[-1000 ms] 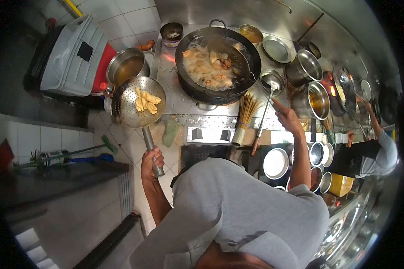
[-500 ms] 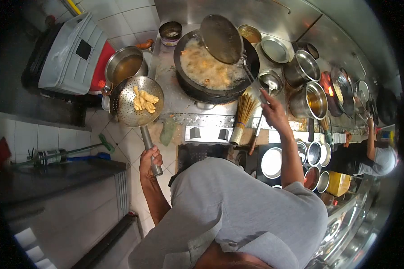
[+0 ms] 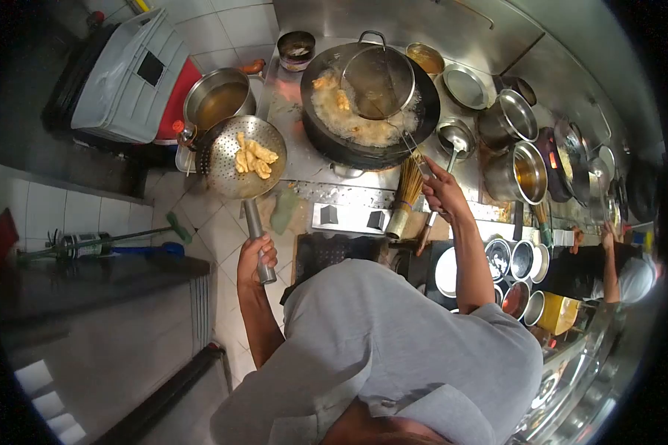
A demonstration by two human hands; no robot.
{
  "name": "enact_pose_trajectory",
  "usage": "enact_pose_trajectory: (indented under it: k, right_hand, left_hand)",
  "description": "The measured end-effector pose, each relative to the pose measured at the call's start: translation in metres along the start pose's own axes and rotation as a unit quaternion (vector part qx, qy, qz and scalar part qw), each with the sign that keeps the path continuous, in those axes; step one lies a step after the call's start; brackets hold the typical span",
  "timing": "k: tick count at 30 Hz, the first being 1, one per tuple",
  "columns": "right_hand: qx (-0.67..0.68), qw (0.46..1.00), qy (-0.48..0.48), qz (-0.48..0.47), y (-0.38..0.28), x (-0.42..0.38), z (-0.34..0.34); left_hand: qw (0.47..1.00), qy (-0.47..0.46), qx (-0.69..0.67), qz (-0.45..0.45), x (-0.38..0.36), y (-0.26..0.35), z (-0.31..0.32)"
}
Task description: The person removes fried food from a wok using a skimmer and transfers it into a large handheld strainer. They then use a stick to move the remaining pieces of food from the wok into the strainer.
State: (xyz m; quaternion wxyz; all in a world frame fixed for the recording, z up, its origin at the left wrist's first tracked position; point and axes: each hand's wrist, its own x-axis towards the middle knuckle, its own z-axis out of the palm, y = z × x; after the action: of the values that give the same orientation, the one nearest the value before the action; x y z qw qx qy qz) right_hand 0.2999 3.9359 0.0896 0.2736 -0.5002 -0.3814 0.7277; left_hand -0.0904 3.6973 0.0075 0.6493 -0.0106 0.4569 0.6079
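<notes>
My left hand [image 3: 257, 259] is wrapped round the thick metal handle of a perforated strainer [image 3: 223, 169], its bowl left of the stove. Several golden fried pieces [image 3: 254, 157] lie in that bowl. Gripped in my right hand [image 3: 445, 196] is the handle of a round mesh skimmer [image 3: 378, 78]. The skimmer's disc lies over the bubbling oil of a large black wok [image 3: 319, 137], overlapping much of it. More golden pieces [image 3: 341, 100] float left of the disc; those beneath it are partly hidden.
A pot of brown liquid [image 3: 219, 104] stands behind the strainer. Right of the wok are a ladle in a bowl [image 3: 455, 137], steel pots [image 3: 516, 170] and a bamboo brush [image 3: 408, 196]. Bowls line the counter at right, where another person [image 3: 608, 271] works.
The skimmer has dropped from a tilted position above the wok to lie flatter over the oil, and my right hand has come lower. The whole view has shifted slightly.
</notes>
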Motion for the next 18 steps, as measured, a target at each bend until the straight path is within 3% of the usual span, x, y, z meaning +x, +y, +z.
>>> enact_pose_trajectory:
  k: [9,11,15,18]
  right_hand:
    - [-0.093,0.995,0.001,-0.024,-0.001,-0.013,0.024]
    - [-0.187,0.977,0.025,-0.1,0.01,-0.003,0.03]
    - [-0.233,0.967,0.015,-0.101,0.005,-0.003,0.043]
    - [-0.127,0.99,-0.008,-0.069,0.012,0.001,0.053]
  left_hand:
    - [1.0,-0.017,-0.006,-0.021,0.014,0.001,0.008]
    - [0.999,-0.021,-0.003,-0.033,0.018,-0.001,0.006]
    - [0.999,-0.032,0.019,-0.04,0.022,-0.002,0.011]
    - [0.999,-0.023,0.029,-0.029,0.022,-0.001,0.016]
